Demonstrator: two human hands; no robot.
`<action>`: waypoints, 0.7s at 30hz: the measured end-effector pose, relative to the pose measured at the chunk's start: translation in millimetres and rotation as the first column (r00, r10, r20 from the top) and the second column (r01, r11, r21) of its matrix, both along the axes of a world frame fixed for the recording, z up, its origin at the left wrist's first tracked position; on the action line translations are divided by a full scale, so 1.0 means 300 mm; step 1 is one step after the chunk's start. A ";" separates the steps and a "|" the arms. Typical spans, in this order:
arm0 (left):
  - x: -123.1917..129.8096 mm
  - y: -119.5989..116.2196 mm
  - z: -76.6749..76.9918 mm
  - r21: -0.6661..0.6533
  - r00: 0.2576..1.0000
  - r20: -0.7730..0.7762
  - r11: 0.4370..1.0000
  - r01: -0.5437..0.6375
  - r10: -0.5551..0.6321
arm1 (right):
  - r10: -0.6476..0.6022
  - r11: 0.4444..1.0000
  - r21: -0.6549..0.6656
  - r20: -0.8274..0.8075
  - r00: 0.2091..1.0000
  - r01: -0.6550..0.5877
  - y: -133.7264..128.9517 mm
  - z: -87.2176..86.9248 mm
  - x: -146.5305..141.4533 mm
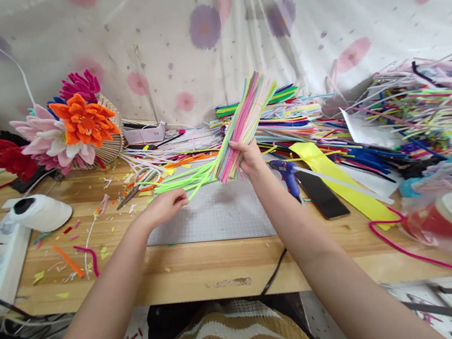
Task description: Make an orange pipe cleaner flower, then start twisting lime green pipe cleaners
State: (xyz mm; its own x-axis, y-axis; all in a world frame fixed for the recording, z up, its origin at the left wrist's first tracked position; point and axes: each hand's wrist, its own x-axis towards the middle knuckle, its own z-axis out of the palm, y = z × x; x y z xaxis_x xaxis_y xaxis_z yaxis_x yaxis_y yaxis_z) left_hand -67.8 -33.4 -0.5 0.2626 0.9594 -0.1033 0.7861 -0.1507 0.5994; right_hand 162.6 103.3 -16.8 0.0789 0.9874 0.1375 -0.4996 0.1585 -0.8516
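Observation:
My right hand [251,158] is closed around a thick bundle of pastel pipe cleaners [243,119], pink, yellow and pale blue, tilted up to the right above the mat. To its left, my left hand [174,201] is closed, with the end of a lime green pipe cleaner [199,186] at its fingertips. More lime green pipe cleaners [177,182] lie loose just behind that hand. Under both hands is a grey cutting mat [220,215]. The fingers of my left hand are partly hidden from view.
Scissors [137,187] lie left of the mat. At right are a blue glue gun [289,176], a black phone [323,194], yellow ribbon [340,178] and a red-and-white roll [441,219]. Fuzzy flowers [85,122] stand back left; heaped pipe cleaners [424,106] fill the back right.

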 end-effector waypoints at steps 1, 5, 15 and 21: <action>-0.029 -0.002 -0.001 -0.008 0.999 -0.045 1.000 0.015 -0.015 | -0.032 0.999 0.013 -0.007 0.999 0.032 0.022 0.002 0.006; -0.153 -0.006 -0.009 -0.003 0.979 -0.200 0.999 -0.050 0.048 | -0.246 0.969 0.035 0.019 0.969 0.245 0.148 0.021 0.070; -0.208 0.023 -0.037 0.081 0.896 -0.408 0.984 -0.157 0.176 | -0.492 0.868 0.228 0.276 0.826 0.441 0.222 0.188 0.186; -0.062 0.052 -0.037 0.337 0.909 -0.087 0.871 -0.359 0.408 | 0.072 0.972 0.140 0.580 0.811 -0.187 -0.041 0.184 0.015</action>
State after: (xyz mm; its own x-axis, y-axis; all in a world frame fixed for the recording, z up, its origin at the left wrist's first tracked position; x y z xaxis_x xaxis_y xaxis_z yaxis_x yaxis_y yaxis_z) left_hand -86.3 -17.8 -11.6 -0.1273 0.9708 0.2035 0.8963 0.0247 0.4428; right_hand 167.1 91.1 38.5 -0.1965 0.9353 0.2944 0.0371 0.3071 -0.9510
